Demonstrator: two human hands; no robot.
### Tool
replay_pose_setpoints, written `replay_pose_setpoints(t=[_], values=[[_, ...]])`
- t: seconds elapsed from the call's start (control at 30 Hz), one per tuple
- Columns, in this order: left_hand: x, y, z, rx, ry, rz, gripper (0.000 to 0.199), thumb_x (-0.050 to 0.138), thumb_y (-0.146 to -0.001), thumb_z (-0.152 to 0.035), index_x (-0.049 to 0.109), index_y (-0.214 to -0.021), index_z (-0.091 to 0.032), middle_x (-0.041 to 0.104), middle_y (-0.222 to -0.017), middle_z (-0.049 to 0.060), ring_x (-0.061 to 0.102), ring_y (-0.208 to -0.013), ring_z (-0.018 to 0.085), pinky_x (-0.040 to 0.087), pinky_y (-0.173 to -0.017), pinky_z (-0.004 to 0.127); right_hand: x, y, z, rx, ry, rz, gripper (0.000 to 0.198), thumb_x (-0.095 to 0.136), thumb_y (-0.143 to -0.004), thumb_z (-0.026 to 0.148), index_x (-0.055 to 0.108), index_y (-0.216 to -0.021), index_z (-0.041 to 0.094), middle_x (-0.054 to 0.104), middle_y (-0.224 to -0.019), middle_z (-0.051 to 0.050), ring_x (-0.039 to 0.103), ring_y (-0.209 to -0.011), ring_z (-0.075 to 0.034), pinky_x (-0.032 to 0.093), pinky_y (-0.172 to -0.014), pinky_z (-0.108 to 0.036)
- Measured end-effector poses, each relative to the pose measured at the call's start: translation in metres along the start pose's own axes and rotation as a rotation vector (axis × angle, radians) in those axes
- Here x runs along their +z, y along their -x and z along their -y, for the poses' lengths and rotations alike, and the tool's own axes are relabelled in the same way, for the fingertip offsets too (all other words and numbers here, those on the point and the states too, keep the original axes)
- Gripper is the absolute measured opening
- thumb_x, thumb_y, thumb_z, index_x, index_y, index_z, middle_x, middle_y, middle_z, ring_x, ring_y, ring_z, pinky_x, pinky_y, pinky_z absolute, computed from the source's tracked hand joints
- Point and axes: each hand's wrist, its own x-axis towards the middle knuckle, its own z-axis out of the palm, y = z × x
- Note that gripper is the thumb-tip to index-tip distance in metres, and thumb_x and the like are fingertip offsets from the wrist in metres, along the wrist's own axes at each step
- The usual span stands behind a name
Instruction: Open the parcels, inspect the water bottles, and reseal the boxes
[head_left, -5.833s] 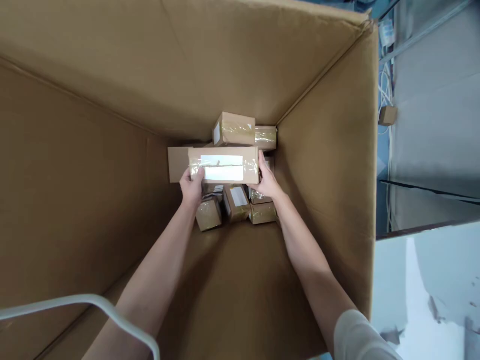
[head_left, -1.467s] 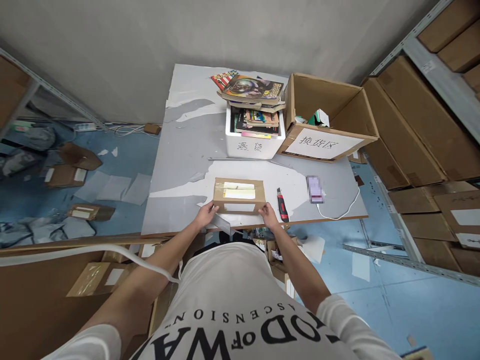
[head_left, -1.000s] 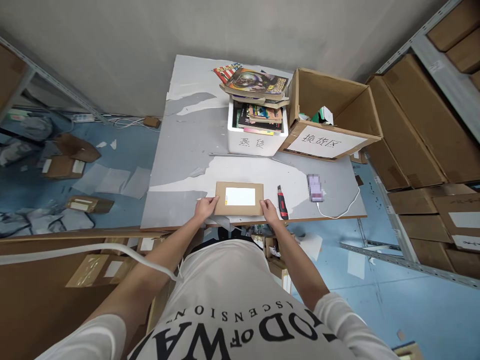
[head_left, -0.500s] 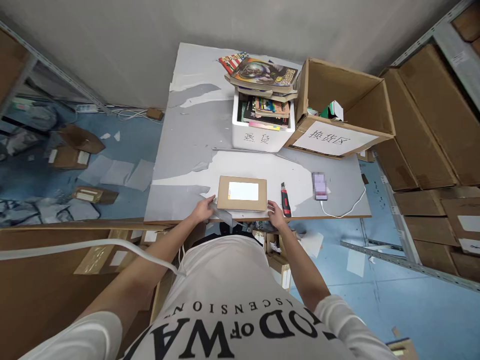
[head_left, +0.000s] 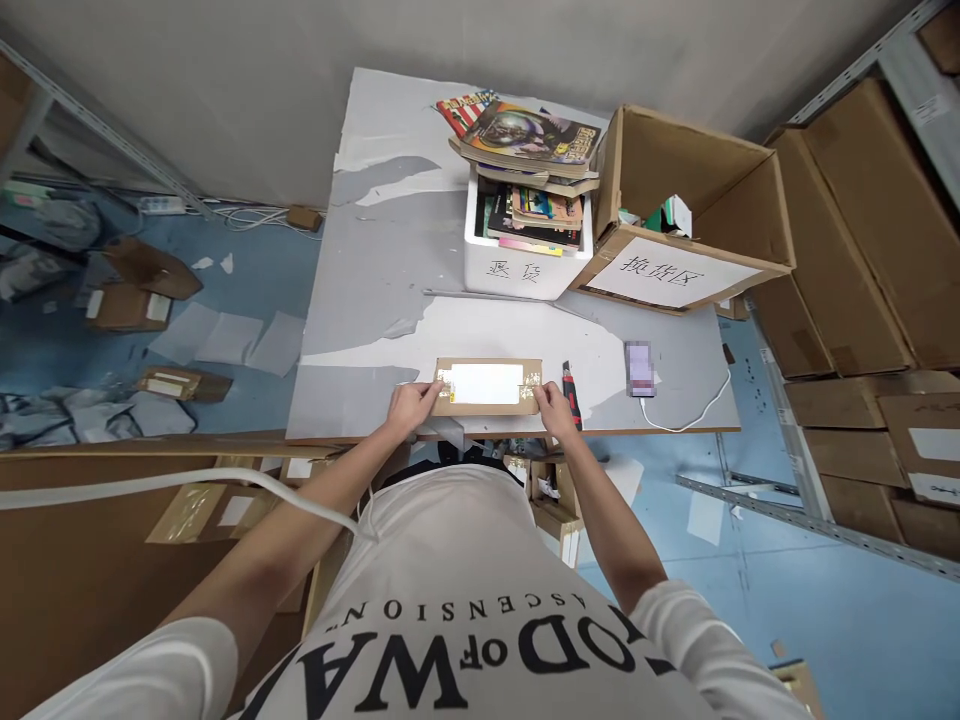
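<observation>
A small flat cardboard box (head_left: 486, 408) with a white label and clear tape is at the front edge of the table, tilted so that its labelled face looks towards me. My left hand (head_left: 414, 405) grips its left end, thumb on the face. At the opposite end my right hand (head_left: 553, 408) pinches the box in the same way. Just beyond the right hand lies a red and black utility knife (head_left: 571, 395). A phone (head_left: 640, 368) on a white cable rests further right.
Behind the box stand a white bin (head_left: 517, 275) piled with books and a large open carton (head_left: 694, 275) with a paper sign. Torn grey sheeting covers parts of the table (head_left: 360, 310). Shelves of cartons (head_left: 847, 230) rise on the right. Boxes and paper litter the floor at left.
Both hands have closed on the ends of the cardboard box, which lay flat between them before. Its near side has been tilted, and the label now appears wider and faces me differently.
</observation>
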Motion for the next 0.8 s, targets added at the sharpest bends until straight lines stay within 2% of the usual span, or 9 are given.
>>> replay_pose_setpoints(t=[0.13, 0.3, 0.37, 0.43, 0.5, 0.57, 0.67, 0.8], values=[[0.001, -0.006, -0.007, -0.009, -0.043, 0.018, 0.06, 0.04, -0.083, -0.062, 0.074, -0.07, -0.014, 0.061, -0.056, 0.004, 0.053, -0.06, 0.017, 0.033, -0.056, 0.026, 0.005, -0.007, -0.007, 0.064, -0.044, 0.019, 0.043, 0.04, -0.082, 0.065, 0.045, -0.074, 0.023, 0.057, -0.071, 0.0, 0.052, -0.065, -0.015, 0.044, -0.063, -0.028], [0.005, -0.009, 0.004, -0.035, 0.052, 0.0, 0.057, 0.045, -0.081, -0.062, 0.075, -0.078, -0.014, 0.068, -0.067, 0.006, 0.061, -0.071, 0.021, 0.041, -0.063, 0.028, 0.011, -0.01, -0.02, 0.147, -0.27, 0.051, 0.042, 0.047, -0.078, 0.065, 0.048, -0.079, 0.022, 0.058, -0.077, -0.001, 0.055, -0.07, -0.015, 0.05, -0.063, -0.028], [0.011, -0.008, 0.015, -0.076, 0.17, -0.01, 0.057, 0.044, -0.081, -0.061, 0.075, -0.083, -0.013, 0.07, -0.074, 0.008, 0.063, -0.076, 0.023, 0.045, -0.069, 0.03, 0.013, -0.008, -0.027, 0.162, -0.38, 0.055, 0.039, 0.043, -0.082, 0.06, 0.051, -0.085, 0.022, 0.061, -0.086, -0.004, 0.059, -0.077, -0.017, 0.052, -0.069, -0.031], [0.02, -0.007, 0.029, -0.135, 0.383, -0.003, 0.057, 0.046, -0.08, -0.059, 0.072, -0.095, -0.011, 0.072, -0.086, 0.011, 0.065, -0.082, 0.024, 0.049, -0.074, 0.033, 0.015, -0.005, -0.038, 0.165, -0.45, 0.038, 0.033, 0.042, -0.083, 0.052, 0.054, -0.093, 0.023, 0.063, -0.1, -0.007, 0.061, -0.088, -0.019, 0.053, -0.078, -0.035], [0.029, -0.004, 0.043, -0.156, 0.596, 0.042, 0.062, 0.059, -0.071, -0.057, 0.066, -0.112, -0.01, 0.07, -0.105, 0.014, 0.066, -0.093, 0.025, 0.051, -0.082, 0.037, 0.02, -0.002, -0.05, 0.135, -0.447, 0.041, 0.032, 0.05, -0.079, 0.042, 0.054, -0.104, 0.024, 0.061, -0.114, -0.01, 0.061, -0.1, -0.021, 0.05, -0.087, -0.04], [0.038, 0.0, 0.053, -0.106, 0.701, 0.123, 0.077, 0.071, -0.059, -0.052, 0.06, -0.122, -0.01, 0.065, -0.117, 0.016, 0.063, -0.104, 0.028, 0.049, -0.092, 0.04, 0.027, 0.002, -0.06, 0.084, -0.403, 0.099, 0.044, 0.058, -0.072, 0.032, 0.051, -0.115, 0.025, 0.057, -0.125, -0.01, 0.057, -0.112, -0.023, 0.047, -0.093, -0.042], [0.043, 0.007, 0.056, 0.001, 0.683, 0.237, 0.077, 0.074, -0.057, -0.053, 0.061, -0.121, -0.011, 0.066, -0.117, 0.015, 0.059, -0.112, 0.031, 0.045, -0.098, 0.042, 0.037, 0.005, -0.065, 0.042, -0.387, 0.175, 0.053, 0.062, -0.067, 0.029, 0.049, -0.118, 0.025, 0.056, -0.127, -0.01, 0.053, -0.118, -0.024, 0.044, -0.097, -0.043], [0.036, 0.011, 0.046, 0.018, 0.576, 0.195, 0.064, 0.064, -0.067, -0.06, 0.068, -0.109, -0.011, 0.07, -0.108, 0.012, 0.062, -0.103, 0.03, 0.047, -0.093, 0.039, 0.034, 0.006, -0.051, -0.035, -0.448, 0.14, 0.041, 0.06, -0.073, 0.039, 0.049, -0.109, 0.023, 0.058, -0.12, -0.01, 0.053, -0.115, -0.022, 0.044, -0.096, -0.039]])
